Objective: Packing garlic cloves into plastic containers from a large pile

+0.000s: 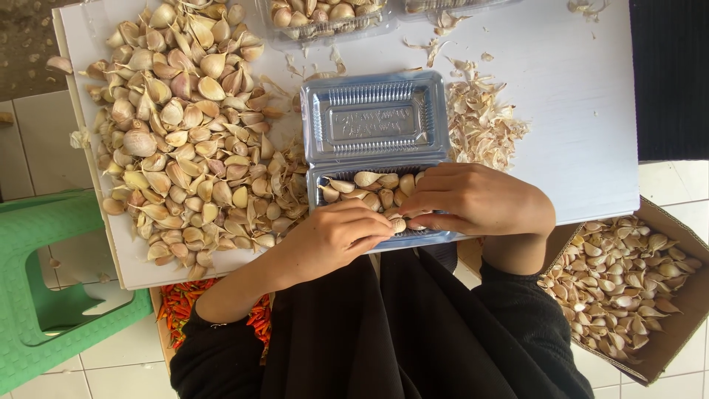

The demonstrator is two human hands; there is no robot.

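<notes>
Pinching 1 garlic clove (398, 224) between the fingertips of both hands, left hand (336, 236) and right hand (473, 199) meeting over the near rim of the clear plastic clamshell tray (377, 122). Looking light, firm, papery-skinned and a bit slippery; probably best gripped at its sides. Tray thin and flexible, its lid lying open behind. Resting on a white board (583, 111), beside a heap of loose cloves (185, 133) and dry skins (484, 125). Sitting nearby: cardboard box of cloves (628, 288), green stool (44, 295), tiled floor.
</notes>
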